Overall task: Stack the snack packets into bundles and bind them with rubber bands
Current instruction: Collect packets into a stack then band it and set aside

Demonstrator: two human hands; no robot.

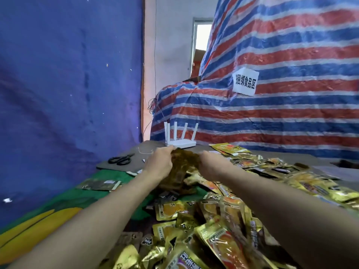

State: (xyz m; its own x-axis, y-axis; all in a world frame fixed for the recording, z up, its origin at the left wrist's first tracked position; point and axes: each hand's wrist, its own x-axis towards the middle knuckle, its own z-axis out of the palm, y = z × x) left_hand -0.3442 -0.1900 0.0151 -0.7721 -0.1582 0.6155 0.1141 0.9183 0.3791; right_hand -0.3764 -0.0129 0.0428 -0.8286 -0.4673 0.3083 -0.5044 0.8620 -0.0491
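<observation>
A brown tangled heap of rubber bands [183,167] lies on the table beyond a big pile of gold and orange snack packets [204,226]. Both arms reach forward to it. My left hand [160,164] grips the heap's left side with curled fingers. My right hand [208,163] holds its right side, fingers buried in the bands. More packets [272,171] are spread across the table to the right. No bound bundle can be made out.
Black scissors [121,159] lie on a grey board at the far left. A white router [180,141] with several antennas stands behind the hands. A blue cloth hangs at left; a striped tarp with a paper sign [245,82] rises at right. Dark flat packets [101,185] lie on the green cloth.
</observation>
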